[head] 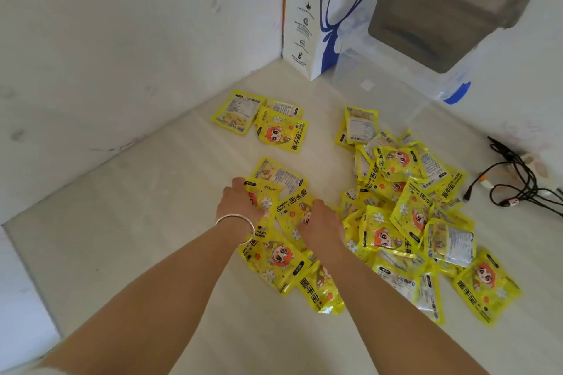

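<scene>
- The left hand [240, 201], with a thin silver bangle [236, 224] on its wrist, pinches the left edge of a glossy yellow hand-warmer packet [265, 196] printed with white flowers. The thumb lies on top and the fingers curl at the edge.
- This pinched packet lies on the pale wood-look floor [152, 237] straight ahead of the person, overlapping others in a small cluster.
- The right hand [320, 218] lies back-up on a neighbouring yellow packet with black lettering [294, 207]. Its fingertips are hidden under the hand, so I cannot tell whether it grips or only presses.
- A big loose heap of the same yellow packets [411, 216] spreads just beside the right hand.
- A few more packets [265, 122] lie apart, nearer the wall.
- In the corner stands a white paper bag with a blue deer print [332, 18]. Beside it is a clear plastic storage box [396, 79] with a grey lid [451, 6].
- Black cables [515, 179] lie at the far right.
</scene>
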{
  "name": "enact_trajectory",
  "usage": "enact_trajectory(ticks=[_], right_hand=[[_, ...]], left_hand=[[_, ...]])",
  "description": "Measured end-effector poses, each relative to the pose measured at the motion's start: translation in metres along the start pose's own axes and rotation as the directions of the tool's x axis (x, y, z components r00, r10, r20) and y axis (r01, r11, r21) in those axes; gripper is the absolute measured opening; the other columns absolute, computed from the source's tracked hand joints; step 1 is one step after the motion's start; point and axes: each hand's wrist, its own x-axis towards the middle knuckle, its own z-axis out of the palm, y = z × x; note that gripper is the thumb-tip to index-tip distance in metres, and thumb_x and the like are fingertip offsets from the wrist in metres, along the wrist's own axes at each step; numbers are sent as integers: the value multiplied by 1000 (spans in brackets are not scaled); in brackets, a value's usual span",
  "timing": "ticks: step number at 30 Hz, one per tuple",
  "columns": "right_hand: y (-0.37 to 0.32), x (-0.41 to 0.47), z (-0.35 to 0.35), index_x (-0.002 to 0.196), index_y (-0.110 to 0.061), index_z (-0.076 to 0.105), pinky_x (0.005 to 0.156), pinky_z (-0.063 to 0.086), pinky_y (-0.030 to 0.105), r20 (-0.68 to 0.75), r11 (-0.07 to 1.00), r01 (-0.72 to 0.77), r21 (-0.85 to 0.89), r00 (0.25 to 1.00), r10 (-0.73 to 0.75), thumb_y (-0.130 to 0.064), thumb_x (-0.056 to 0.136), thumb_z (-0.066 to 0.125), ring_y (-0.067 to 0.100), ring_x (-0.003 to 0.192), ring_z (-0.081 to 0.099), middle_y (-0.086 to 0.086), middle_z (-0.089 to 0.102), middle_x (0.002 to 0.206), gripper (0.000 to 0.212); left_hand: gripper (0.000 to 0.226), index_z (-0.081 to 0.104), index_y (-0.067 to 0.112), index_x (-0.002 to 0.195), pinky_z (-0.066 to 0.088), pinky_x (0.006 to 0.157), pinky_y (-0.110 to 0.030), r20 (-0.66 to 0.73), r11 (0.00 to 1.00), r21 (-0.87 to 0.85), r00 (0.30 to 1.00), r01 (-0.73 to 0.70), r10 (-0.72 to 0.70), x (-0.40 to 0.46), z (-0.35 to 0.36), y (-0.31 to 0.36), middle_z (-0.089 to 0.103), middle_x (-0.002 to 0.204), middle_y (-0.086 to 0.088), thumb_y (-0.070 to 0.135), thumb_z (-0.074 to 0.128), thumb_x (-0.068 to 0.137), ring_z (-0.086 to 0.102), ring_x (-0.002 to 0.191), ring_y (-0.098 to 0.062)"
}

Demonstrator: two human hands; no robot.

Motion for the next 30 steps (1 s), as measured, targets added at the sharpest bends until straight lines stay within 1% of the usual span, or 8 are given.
enact_trajectory(ticks=[3,7,11,15,19,24,28,30], right_hand=[[-2,10,-7,121,-9,53,84,47,35,7,1000,-5,-17,1000,5,-27,92,56,30,115,54,11,57,122,34],[1,21,-13,128,-10,50,101,38,36,-20,970,100,-219,994,-107,-35,91,55,31,127,35,10,40,135,45],[-1,24,-16,131,-16,47,102,39,39,28,969,119,-219,993,-116,-37,87,62,33,127,33,9,33,137,51],[-3,27,-17,137,-19,41,99,41,38,62,982,90,-167,995,-81,-33,85,65,33,121,42,11,33,134,58],[-6,26,-14,139,-19,34,92,44,38,67,979,97,-178,994,-86,-27,90,60,33,117,49,14,46,126,56],[-11,26,-6,133,-10,34,94,42,38,-8,939,76,-334,996,-83,-23,93,53,33,117,47,15,56,122,46],[-13,28,-5,130,-8,35,87,47,37,23,960,63,-272,998,-59,-18,92,55,32,113,56,13,53,123,43],[-13,30,-8,131,-10,34,83,48,37,44,983,51,-176,998,-44,-13,91,56,33,111,58,12,53,121,45]], left_hand=[[73,44,9,120,50,86,-39,38,998,-21,998,55,-54,12,-4,5,62,111,-9,35,83,64,60,108,-31],[48,58,12,105,47,79,-34,21,996,72,998,-56,55,23,-11,13,65,105,-6,43,73,72,60,105,-28],[55,56,11,116,43,93,-38,-29,958,178,972,-223,232,32,-10,20,54,120,-11,50,64,79,47,116,-30],[55,57,8,120,41,101,-40,-10,913,111,918,-393,396,48,-11,30,42,135,-4,43,68,79,39,124,-24],[57,49,18,134,41,103,-40,188,746,306,806,-591,561,66,-13,50,29,151,8,40,64,83,37,134,-19],[46,49,21,131,40,105,-42,424,567,438,717,-698,554,73,0,79,29,149,-1,28,58,87,39,133,-26],[40,49,26,123,50,87,-37,468,589,463,747,-663,473,72,1,89,47,129,-8,22,58,84,58,105,-33],[42,47,28,123,50,83,-35,423,672,414,783,-614,456,72,-3,86,60,119,-7,26,61,83,60,103,-32]])
